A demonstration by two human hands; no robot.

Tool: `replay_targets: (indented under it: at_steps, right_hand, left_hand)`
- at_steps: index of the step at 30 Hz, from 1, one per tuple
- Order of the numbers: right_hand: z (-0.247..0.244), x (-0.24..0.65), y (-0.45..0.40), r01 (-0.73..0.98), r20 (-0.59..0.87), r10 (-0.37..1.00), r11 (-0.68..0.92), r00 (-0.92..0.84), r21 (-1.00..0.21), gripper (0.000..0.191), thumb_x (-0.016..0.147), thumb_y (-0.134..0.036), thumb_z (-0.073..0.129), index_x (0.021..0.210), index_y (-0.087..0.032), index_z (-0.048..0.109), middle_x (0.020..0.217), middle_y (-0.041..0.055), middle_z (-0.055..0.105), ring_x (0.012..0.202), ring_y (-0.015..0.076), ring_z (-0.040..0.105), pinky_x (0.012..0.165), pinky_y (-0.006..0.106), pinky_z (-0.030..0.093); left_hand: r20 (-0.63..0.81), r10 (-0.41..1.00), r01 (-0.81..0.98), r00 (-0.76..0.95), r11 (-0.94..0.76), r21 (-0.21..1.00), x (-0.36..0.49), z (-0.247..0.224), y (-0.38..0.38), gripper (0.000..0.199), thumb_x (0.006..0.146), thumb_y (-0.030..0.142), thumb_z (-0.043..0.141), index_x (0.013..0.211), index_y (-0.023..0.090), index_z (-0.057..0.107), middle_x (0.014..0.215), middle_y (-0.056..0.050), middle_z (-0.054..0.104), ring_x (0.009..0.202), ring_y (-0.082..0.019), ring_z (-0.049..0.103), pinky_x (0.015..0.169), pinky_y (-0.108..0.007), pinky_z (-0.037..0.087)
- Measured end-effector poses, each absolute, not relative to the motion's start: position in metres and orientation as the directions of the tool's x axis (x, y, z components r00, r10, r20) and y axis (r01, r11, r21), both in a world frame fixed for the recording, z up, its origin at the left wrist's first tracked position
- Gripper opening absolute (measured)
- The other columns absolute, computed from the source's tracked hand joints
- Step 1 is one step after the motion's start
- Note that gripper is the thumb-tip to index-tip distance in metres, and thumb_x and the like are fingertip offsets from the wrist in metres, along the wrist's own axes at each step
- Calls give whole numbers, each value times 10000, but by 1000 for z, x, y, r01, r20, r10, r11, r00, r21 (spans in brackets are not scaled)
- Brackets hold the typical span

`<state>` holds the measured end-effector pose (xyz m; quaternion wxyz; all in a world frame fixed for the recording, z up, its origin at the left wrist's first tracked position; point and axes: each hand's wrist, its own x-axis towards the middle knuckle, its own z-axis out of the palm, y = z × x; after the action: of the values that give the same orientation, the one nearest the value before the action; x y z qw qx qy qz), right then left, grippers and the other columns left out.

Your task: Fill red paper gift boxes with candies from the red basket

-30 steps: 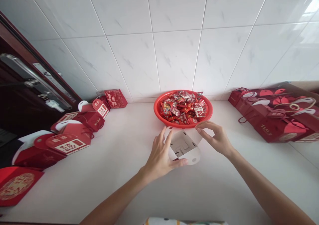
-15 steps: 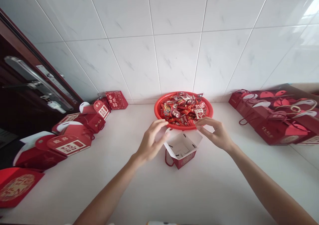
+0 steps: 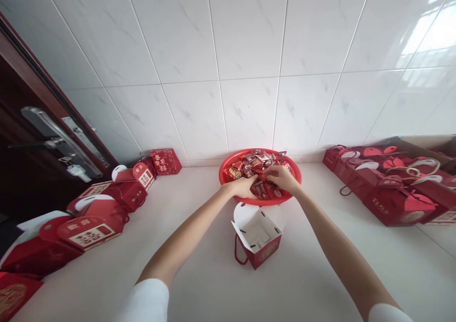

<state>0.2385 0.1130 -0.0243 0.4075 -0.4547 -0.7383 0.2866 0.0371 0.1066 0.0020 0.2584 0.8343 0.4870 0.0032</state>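
Note:
A red oval plastic basket [image 3: 224, 163] stands near the wall, heaped with small wrapped candies [image 3: 261, 189], mostly in red wrappers. My left hand [image 3: 244, 188] reaches over its near left side; the thumb is stretched out and the other fingers are partly hidden among the candies. My right hand [image 3: 280, 177] is in the heap from the right, its fingers curled together in a pinch on a red-wrapped candy. Just in front of the basket is a red paper gift box [image 3: 265, 253], white inside, its flaps up and a red cord handle at its left side. No candy shows inside it.
Several red gift boxes [image 3: 94, 232] line the left side, near a dark door with a metal handle [image 3: 67, 141]. More red boxes [image 3: 388, 198] are grouped on the right, beside a brown carton [image 3: 420, 145]. White tiled wall [image 3: 249, 113] closes off the back.
Both hands have moved forward from above the open box into the candy basket. The view has tilted upward, so the boxes and basket appear lower.

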Motion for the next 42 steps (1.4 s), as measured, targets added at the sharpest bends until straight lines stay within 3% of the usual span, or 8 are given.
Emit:
replay_targets:
  at_steps: [4,9,15,22,25,29,34,42]
  right_hand:
    - [-31,242,116,357,355,912,408,-206,-840,197,736,-191,566,837,-188,736,901,53,758,805,208,699,767,355,585]
    - [-32,243,116,273,344,918,389,-199,-880,146,731,-261,622,791,-209,745,868,49,754,739,206,687,687,328,575]
    - [-33,244,112,241,326,933,356,-154,-903,158,732,-328,638,775,-214,740,800,43,737,682,205,656,619,327,541]
    - [-31,247,107,170,304,948,315,-92,-934,169,734,-357,663,799,-213,724,857,60,748,790,236,695,716,365,571]
    - [-31,246,106,172,308,949,316,-75,-933,163,731,-357,664,794,-216,714,858,63,748,808,240,693,719,365,564]
    - [-34,246,108,186,322,944,330,-74,-925,172,724,-370,676,791,-215,712,887,70,748,822,245,687,732,374,556]
    - [-34,247,107,207,343,935,355,-90,-912,197,741,-395,685,803,-210,715,916,71,749,820,235,682,729,361,551]
    - [-29,246,102,227,334,934,355,-124,-907,459,853,-641,612,754,-197,677,730,44,681,726,213,634,646,318,514]
  left_hand:
    - [-257,757,771,600,-463,437,42,-3,111,956,668,429,799,1511,171,428,1358,-208,645,1185,-417,646,935,-433,523]
    - [-118,789,753,603,-515,408,44,-11,114,846,634,381,822,1408,182,544,1393,-157,630,1285,-396,583,1028,-416,495]
    - [-113,810,731,576,-448,515,45,-11,112,712,645,253,811,1330,168,635,1359,-113,668,1246,-337,622,1045,-366,486]
    - [-108,837,701,536,-371,609,52,-13,113,784,682,459,828,1390,210,603,1425,-118,625,1336,-351,554,1081,-409,460]
    - [-94,855,702,509,-349,620,55,-15,113,735,620,398,876,1298,195,675,1353,-115,674,1256,-354,609,1034,-401,486]
    - [-98,875,665,474,-283,691,54,-19,115,445,580,268,871,1008,179,790,1000,-63,785,948,-292,715,807,-331,549]
    - [-15,895,489,445,-229,842,49,-24,118,150,586,188,824,734,173,799,779,-24,760,790,-222,687,727,-302,522]
    - [97,969,61,226,-113,992,44,-28,121,257,562,266,890,774,167,783,784,-24,737,779,-191,683,837,-356,532]
